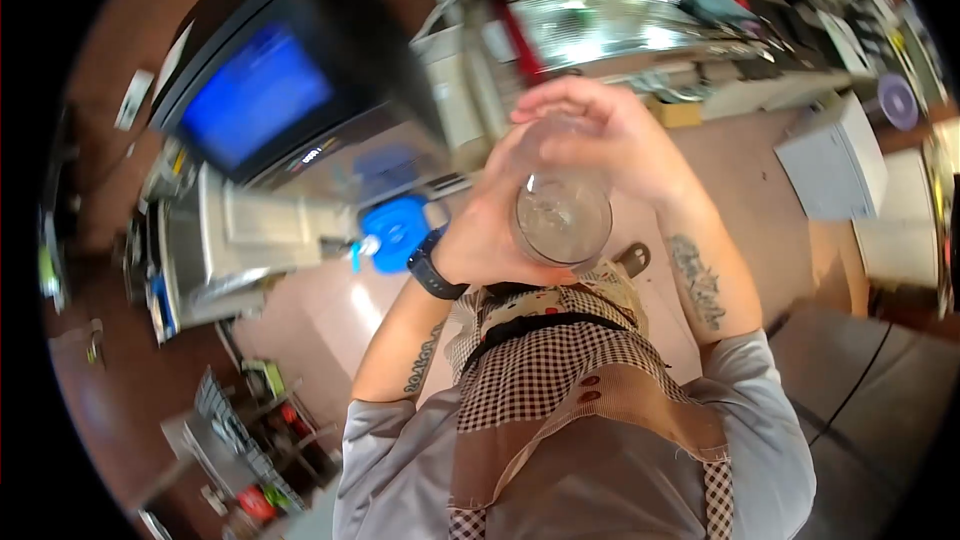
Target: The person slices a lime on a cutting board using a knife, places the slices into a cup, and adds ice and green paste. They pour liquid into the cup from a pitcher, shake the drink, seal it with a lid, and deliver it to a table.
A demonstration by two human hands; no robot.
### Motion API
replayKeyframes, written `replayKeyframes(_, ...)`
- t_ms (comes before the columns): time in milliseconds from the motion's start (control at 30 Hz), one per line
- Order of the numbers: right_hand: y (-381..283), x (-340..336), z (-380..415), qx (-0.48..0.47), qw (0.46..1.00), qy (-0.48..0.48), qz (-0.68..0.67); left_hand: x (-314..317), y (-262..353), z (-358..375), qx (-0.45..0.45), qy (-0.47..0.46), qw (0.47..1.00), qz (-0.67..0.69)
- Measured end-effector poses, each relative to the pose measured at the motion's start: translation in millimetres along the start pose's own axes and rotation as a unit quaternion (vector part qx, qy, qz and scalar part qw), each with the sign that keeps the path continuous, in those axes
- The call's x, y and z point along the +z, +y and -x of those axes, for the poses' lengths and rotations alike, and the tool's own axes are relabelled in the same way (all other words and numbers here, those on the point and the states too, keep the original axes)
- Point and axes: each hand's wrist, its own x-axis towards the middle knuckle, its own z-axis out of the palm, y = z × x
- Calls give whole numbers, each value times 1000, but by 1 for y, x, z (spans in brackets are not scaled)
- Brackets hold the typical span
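A clear, colourless glass (565, 222) with pale glints. The apron (540, 380) is in dark brown and cream check with plain brown panels, and carries reddish-brown buttons (591, 381) and a black band (545, 325). The shirt (765, 400) is plain grey; the wristwatch (432, 268) is black. Around these: a bright blue screen (258, 95) in a black casing (375, 50), a vivid blue container (392, 230), a white cabinet (830, 165), a lilac disc (897, 102) and a pinkish-beige floor (735, 160).

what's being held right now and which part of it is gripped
A clear vessel, held around its side by the left hand; the right hand is blurred near its far end, so its grip cannot be told.
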Motion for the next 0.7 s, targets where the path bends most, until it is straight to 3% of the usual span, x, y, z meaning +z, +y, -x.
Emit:
replayKeyframes(67, -1, -77, 63, -115, 971, 123, 171, 80, -5, -55, 7, -20, 999, 33)
replayKeyframes(100, -9, -116, 100, -95, 963, 202, 151, 123, -11, -86, -5, -37, 998, 60)
replayKeyframes(167, -19, -195, 174, -155, 884, 247, 365, 209, -18, -145, 0, -101, 992, 81)
replayKeyframes(267, -36, -262, 244, -134, 818, 320, 458, 334, 5, -231, -57, -229, 943, 233)
replayKeyframes(300, -44, -286, 263, -130, 787, 346, 494, 365, 14, -260, 26, -257, 951, 172)
replayKeyframes(400, -77, -368, 299, -56, 749, 374, 544, 461, 20, -336, 58, -317, 929, 182)
replayKeyframes(433, -83, -397, 309, -38, 751, 388, 533, 485, 19, -358, 30, -339, 921, 190)
replayKeyframes(567, -91, -522, 340, -2, 754, 403, 520, 582, 2, -460, 82, -398, 903, 137)
replayKeyframes(667, -120, -631, 338, -5, 743, 366, 560, 643, -14, -551, 179, -352, 910, 128)
replayKeyframes(700, -130, -666, 331, -10, 739, 354, 573, 661, -17, -582, 173, -333, 914, 153)
